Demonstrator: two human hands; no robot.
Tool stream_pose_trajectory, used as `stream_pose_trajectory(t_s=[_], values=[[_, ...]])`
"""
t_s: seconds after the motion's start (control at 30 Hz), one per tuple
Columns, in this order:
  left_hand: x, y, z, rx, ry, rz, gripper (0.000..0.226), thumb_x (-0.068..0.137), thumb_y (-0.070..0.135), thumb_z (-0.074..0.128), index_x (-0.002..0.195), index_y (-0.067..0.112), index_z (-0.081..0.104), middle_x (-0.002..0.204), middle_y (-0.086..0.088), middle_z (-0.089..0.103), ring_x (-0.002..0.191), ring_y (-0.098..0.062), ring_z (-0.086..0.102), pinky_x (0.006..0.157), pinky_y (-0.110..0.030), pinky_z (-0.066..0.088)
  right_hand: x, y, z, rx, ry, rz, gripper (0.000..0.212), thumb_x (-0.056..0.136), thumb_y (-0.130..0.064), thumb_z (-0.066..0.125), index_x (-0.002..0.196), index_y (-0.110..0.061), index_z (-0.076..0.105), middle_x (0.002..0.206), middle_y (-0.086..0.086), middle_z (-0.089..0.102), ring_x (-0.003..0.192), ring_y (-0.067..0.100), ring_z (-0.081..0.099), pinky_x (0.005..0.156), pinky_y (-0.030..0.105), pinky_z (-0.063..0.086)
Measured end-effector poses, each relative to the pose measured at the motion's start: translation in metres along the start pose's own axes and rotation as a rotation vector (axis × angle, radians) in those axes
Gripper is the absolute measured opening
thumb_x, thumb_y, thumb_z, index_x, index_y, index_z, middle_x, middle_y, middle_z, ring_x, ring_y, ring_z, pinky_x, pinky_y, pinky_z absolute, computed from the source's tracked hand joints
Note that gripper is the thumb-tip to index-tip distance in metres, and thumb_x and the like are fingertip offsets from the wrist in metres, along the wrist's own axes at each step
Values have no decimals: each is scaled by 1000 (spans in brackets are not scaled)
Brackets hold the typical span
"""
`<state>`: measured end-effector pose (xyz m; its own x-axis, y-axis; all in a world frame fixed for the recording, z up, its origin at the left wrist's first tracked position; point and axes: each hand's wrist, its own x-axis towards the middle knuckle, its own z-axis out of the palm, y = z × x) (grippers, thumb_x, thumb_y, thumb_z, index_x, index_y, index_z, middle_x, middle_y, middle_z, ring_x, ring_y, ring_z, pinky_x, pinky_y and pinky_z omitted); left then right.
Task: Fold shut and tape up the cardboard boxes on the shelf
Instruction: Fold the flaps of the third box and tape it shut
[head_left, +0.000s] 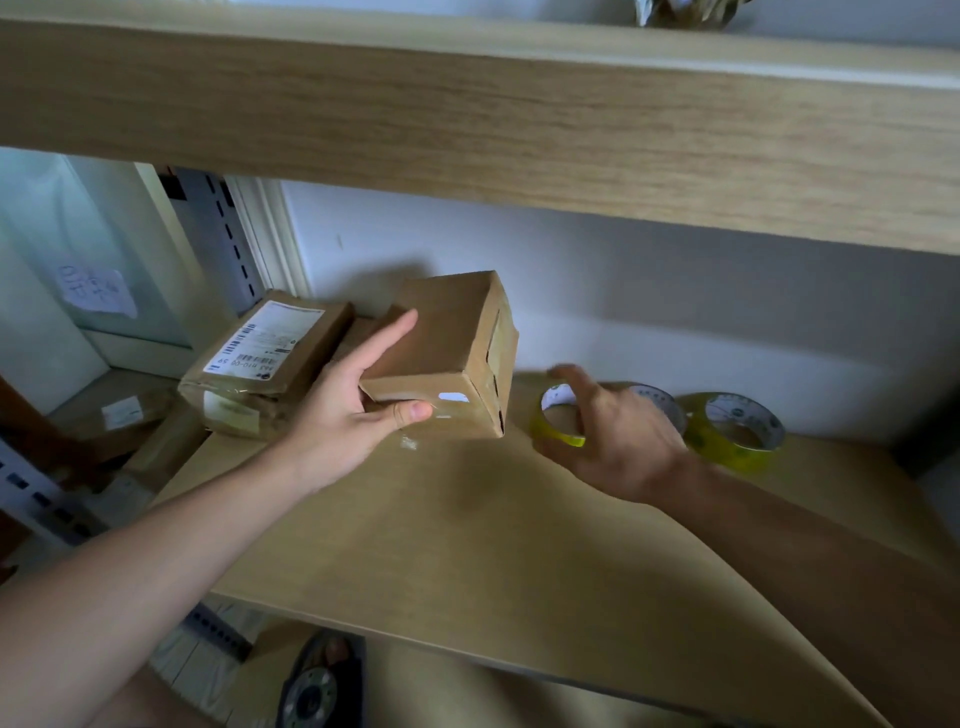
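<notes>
Cardboard box (441, 353) sits gripped between left hand (348, 410) fingers (387, 338) and thumb.

Brown box (441, 343). Brown parcel (270, 364), white barcoded label (265, 338). Yellow-green tape rolls (735, 431), white printed cores. Pale wood-grain shelf (467, 519). White wall (649, 291).

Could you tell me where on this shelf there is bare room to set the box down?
The shelf board is bare in front, between both forearms. Crowded: labelled parcels at back left, tape rolls at back right, where the right hand reaches. The left hand holds the box.
</notes>
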<state>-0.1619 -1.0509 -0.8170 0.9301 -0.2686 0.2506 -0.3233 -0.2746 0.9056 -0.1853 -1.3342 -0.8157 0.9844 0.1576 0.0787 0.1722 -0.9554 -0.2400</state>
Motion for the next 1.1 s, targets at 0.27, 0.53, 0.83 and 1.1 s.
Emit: stream_pose_trajectory(t_s=[0.27,0.53,0.83,1.1], values=[[5,-21,23,117,-120,20,84,86,8,81,152,41,42,160,21,38,148,7,30,128,-35,22,-4,-32,21,679,-106,-11,117,89,-36,79,160,-40,-14,132,-11,58,107,6,67,89,13,49],[8,-37,26,160,-118,-18,89,84,8,83,153,46,40,154,22,48,141,0,45,122,-40,36,1,-38,47,548,-77,-76,96,100,-29,65,161,-42,-8,121,6,71,111,25,67,100,37,51],[11,-26,23,703,30,58,79,74,35,92,144,32,55,147,15,52,114,-10,58,96,-29,48,13,-38,55,394,-103,-79,83,103,-34,56,161,-44,-2,108,10,74,100,33,68,90,43,52],[17,-29,14,884,60,90,75,73,41,91,140,27,61,148,5,46,130,-25,49,108,-44,44,30,-45,61,339,-102,-85,81,103,-38,54,159,-43,-4,110,11,73,100,35,67,87,47,54]])
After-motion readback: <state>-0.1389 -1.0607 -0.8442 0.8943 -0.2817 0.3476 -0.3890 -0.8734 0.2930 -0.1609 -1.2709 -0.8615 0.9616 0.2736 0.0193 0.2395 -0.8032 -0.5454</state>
